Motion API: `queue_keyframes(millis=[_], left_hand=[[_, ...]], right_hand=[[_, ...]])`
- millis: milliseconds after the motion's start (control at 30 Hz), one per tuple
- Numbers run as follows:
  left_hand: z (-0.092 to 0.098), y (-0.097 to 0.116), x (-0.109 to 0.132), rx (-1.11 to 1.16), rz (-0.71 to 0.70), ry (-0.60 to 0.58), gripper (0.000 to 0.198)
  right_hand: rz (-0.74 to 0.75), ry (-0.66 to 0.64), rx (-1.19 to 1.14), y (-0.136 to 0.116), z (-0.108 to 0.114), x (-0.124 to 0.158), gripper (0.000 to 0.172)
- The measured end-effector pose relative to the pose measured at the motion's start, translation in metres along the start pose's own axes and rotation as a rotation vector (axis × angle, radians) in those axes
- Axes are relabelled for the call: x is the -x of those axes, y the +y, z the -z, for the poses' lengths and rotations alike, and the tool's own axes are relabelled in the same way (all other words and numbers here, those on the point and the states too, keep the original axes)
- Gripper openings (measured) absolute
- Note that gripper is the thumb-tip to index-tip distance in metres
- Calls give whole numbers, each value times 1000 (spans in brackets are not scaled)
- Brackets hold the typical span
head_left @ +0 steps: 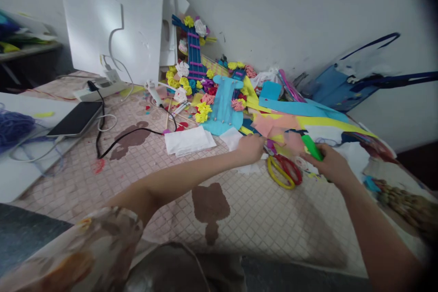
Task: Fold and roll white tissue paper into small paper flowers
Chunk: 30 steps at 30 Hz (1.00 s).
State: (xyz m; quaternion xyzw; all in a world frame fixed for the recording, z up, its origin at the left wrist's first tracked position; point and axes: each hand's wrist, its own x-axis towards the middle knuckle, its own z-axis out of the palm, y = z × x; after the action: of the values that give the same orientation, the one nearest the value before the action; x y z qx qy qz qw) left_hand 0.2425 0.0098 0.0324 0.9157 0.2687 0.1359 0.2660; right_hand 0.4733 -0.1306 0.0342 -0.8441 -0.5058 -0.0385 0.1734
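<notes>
My left hand (251, 148) reaches across the table, its fingers closed at the edge of a pink paper sheet (273, 125); what they pinch is hidden. My right hand (330, 162) is wrapped round a green marker-like stick (312, 147), tip pointing up and left. Between the hands lie scissors with red and yellow handles (284, 171). White paper scraps (234, 139) lie under my left hand.
A blue paper guitar (222, 107) with paper flowers stands behind a folded white cloth (188, 141). A phone (77, 118), black cable (126, 136) and power strip (102, 87) sit at left. Coloured paper strips (308, 112) and a blue bag (342, 84) crowd the right. White foam board (109, 18) leans on the wall.
</notes>
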Motion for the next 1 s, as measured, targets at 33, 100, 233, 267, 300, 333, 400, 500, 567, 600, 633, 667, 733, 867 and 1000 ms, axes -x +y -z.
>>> queue_keyframes(millis=[33, 100, 233, 267, 300, 333, 400, 500, 567, 600, 633, 667, 733, 867, 1000], left_hand=[[4, -4, 5, -17, -28, 16, 20], [13, -13, 16, -42, -59, 54, 19], [32, -37, 33, -54, -53, 119, 16], [37, -44, 37, -50, -53, 132, 15], [42, -51, 41, -46, -53, 143, 15], [47, -57, 45, -42, -56, 151, 14], [55, -69, 55, -33, -55, 163, 13], [64, -81, 73, -14, -56, 177, 12], [66, -87, 84, 8, -64, 198, 12], [66, -90, 89, 24, -74, 212, 12], [65, -92, 93, 40, -85, 227, 12], [65, -94, 97, 57, -99, 243, 11], [63, -98, 102, 88, -125, 276, 10], [63, -101, 108, 150, -131, 340, 9], [66, -99, 110, 213, -100, 367, 8]], right_hand=[[-7, 3, 2, 7, 1, -7, 44], [31, -15, -7, 14, -3, -19, 38], [142, -50, -32, 8, -23, -35, 37], [159, -43, -35, 5, -28, -37, 37], [173, -34, -38, 2, -32, -39, 37], [185, -26, -43, 0, -35, -40, 35], [200, -8, -61, -6, -36, -42, 31], [188, 56, -104, -20, -29, -43, 31], [172, 113, -136, -40, -25, -44, 34], [179, 123, -159, -54, -24, -45, 34], [200, 119, -184, -69, -24, -45, 32], [230, 110, -205, -85, -26, -45, 30], [295, 77, -227, -119, -33, -41, 26], [394, 15, -212, -165, -51, -24, 23], [504, -103, -171, -173, -57, -3, 15]])
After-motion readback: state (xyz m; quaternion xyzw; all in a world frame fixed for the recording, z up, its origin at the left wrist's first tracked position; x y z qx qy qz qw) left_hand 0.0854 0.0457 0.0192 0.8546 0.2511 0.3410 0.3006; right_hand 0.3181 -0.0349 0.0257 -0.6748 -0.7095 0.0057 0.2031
